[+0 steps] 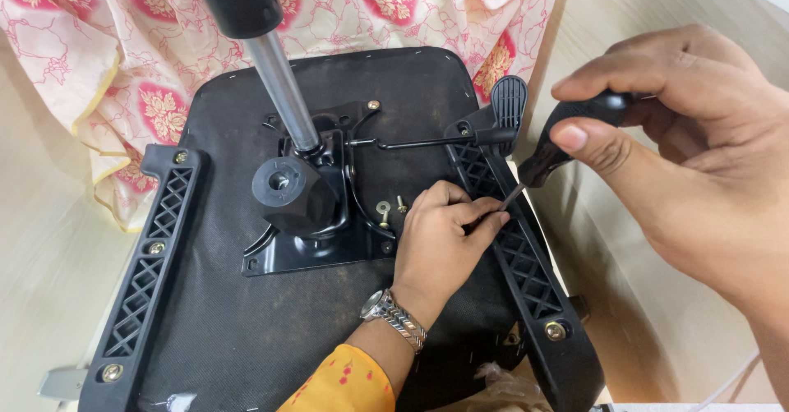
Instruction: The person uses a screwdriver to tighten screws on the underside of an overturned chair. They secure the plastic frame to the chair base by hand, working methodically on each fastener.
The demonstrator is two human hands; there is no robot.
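A black chair seat (246,313) lies upside down in front of me, with a black metal mechanism plate (329,252) and a chrome gas cylinder (283,83) at its middle. My right hand (699,157) grips the black handle of a screwdriver (567,137), held at a slant above the seat's right side. My left hand (440,235), with a metal wristwatch and a yellow sleeve, pinches the screwdriver's thin shaft near its tip, against the right black lattice armrest bracket (530,276). Two loose screws (386,210) lie on the seat just left of that hand.
A matching lattice bracket (148,272) is bolted along the seat's left edge. A round black knob (288,190) and a lever with a ribbed paddle (508,101) stick out of the mechanism. A pink floral cloth (123,50) lies behind the seat on the pale wood-look floor (41,256).
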